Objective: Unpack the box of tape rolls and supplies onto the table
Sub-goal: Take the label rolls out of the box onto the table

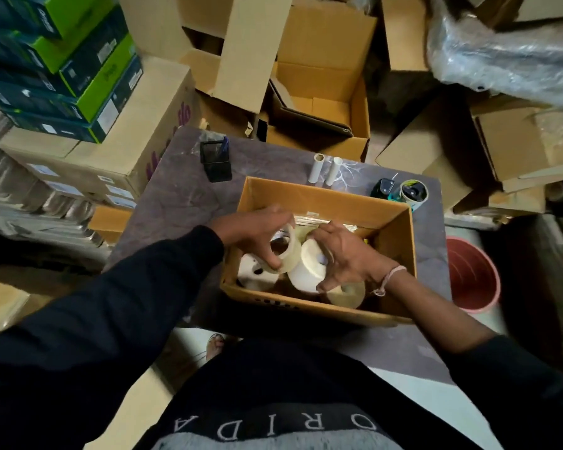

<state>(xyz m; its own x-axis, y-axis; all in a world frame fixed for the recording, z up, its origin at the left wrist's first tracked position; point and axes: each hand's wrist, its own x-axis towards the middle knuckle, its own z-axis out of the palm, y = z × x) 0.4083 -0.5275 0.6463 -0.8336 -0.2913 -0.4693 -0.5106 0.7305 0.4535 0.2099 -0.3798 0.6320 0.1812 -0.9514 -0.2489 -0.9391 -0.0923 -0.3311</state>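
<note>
Open brown box on the grey table, full of tape rolls. Left hand inside the box, fingers curled round a clear tape roll. Right hand inside the box too, gripping a fat white roll. Another clear roll near the box's front wall. Two white tubes just behind the box. Red bucket right of the box.
</note>
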